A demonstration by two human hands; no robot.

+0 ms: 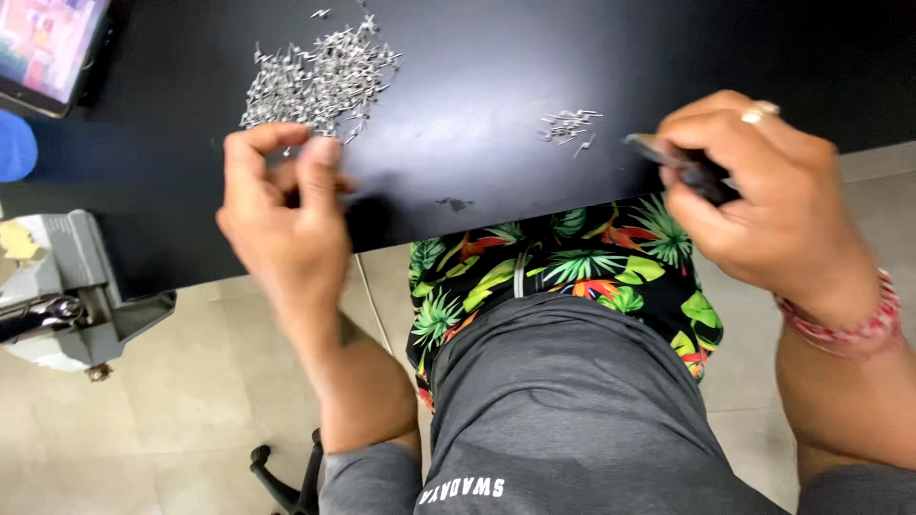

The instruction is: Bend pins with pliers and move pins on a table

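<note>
My left hand [286, 205] hovers over the black table [477, 76], just below a large heap of small metal pins [320, 81]. Its fingers are curled and pinched together, apparently around one or more pins, though the hand hides what is inside. My right hand [763, 195] is at the table's near right edge, closed around a dark hand tool [682, 164] whose tip points left. A small cluster of the same metal pins [570, 125] lies just left of that tool tip.
A grey bench vise [67, 286] is clamped to the table's left edge. A tablet screen [43, 43] sits at the top left corner, with a blue object [14, 145] below it. Tiled floor and a chair base [286, 482] lie below.
</note>
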